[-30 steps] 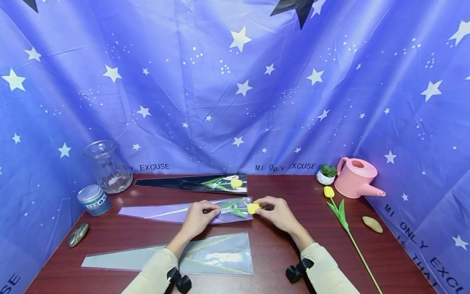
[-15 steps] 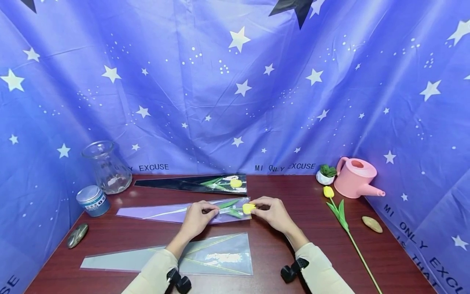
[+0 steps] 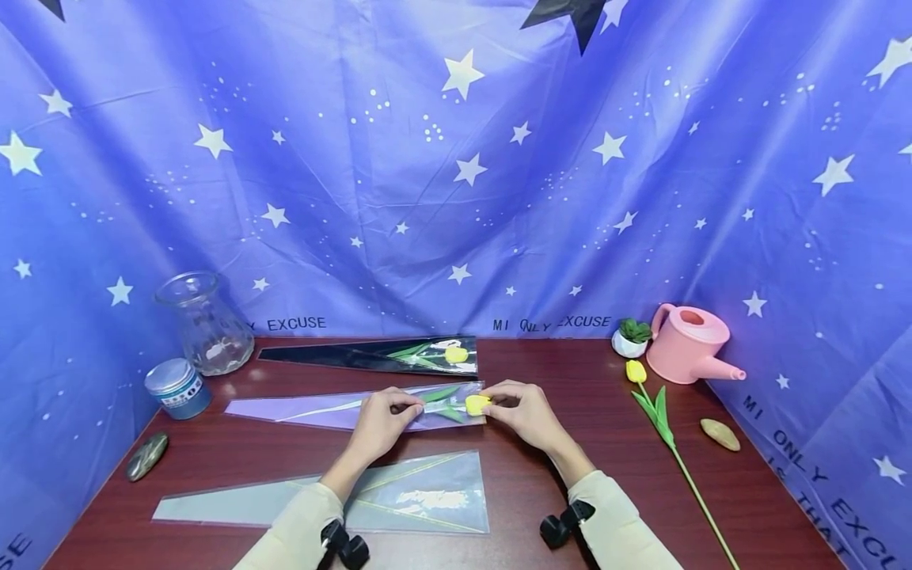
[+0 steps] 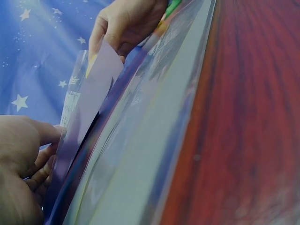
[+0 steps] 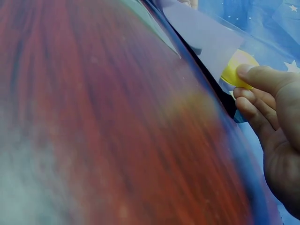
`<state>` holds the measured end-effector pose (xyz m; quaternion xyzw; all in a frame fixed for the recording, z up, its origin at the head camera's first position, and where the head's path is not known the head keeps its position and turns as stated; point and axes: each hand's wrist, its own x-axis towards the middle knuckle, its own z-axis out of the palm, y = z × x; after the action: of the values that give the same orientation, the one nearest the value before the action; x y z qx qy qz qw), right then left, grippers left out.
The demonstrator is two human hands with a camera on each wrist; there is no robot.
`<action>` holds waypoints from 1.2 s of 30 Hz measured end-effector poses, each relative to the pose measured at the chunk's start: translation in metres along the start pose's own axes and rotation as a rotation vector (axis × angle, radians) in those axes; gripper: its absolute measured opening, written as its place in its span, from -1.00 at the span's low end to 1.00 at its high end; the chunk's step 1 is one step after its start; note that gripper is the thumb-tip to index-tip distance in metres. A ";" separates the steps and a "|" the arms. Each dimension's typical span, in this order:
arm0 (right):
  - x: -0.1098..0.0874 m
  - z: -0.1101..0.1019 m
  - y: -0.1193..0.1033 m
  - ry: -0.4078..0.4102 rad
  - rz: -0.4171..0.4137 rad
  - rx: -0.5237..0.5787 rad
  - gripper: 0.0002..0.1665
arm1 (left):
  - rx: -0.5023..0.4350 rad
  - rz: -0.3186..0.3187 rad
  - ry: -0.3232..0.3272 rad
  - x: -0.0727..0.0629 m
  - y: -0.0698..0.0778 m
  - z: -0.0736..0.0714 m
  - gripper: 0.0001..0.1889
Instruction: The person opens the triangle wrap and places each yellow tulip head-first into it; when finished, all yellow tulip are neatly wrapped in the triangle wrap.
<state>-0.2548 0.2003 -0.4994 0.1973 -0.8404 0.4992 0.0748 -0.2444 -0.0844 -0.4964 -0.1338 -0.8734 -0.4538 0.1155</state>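
Observation:
My left hand (image 3: 385, 419) pinches the edge of a lilac flower sleeve (image 3: 285, 409) with clear film on its front. Between thumb and fingers, my right hand (image 3: 526, 412) holds the yellow head of an artificial tulip (image 3: 476, 406) at the sleeve's wide right end. The tulip's green leaves show through the clear film; its lower stem is largely hidden behind my left hand. In the right wrist view the yellow bloom (image 5: 234, 65) sits at the sleeve's mouth, thumb pressed on it. The left wrist view shows the lilac sheet (image 4: 89, 103) raised at a slant above the table.
Behind lies a black sleeve (image 3: 321, 356) with a yellow tulip inside; in front, a grey sleeve (image 3: 427, 514). A loose tulip (image 3: 663, 416), a stone (image 3: 720, 435), a potted succulent (image 3: 630, 342) and a pink watering can (image 3: 684, 348) stand right. Glass vase (image 3: 214, 332), blue jar (image 3: 178, 389) and dark stone (image 3: 147, 457) are left.
My right hand has moved left with the tulip, and its bloom has slid from the sleeve's right edge to within its outline. My left hand has stayed nearly in place.

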 end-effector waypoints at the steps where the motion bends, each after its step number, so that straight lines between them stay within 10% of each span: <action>1: 0.001 0.001 0.000 -0.002 -0.005 -0.003 -0.73 | 0.002 -0.001 0.000 0.000 0.000 0.000 -0.91; 36: 0.009 0.019 0.003 -0.054 -0.006 -0.016 -0.73 | 0.015 0.000 -0.009 -0.001 -0.003 0.003 -0.91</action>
<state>-0.2626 0.1825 -0.5079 0.2127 -0.8455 0.4866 0.0552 -0.2448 -0.0841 -0.5004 -0.1352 -0.8772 -0.4466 0.1127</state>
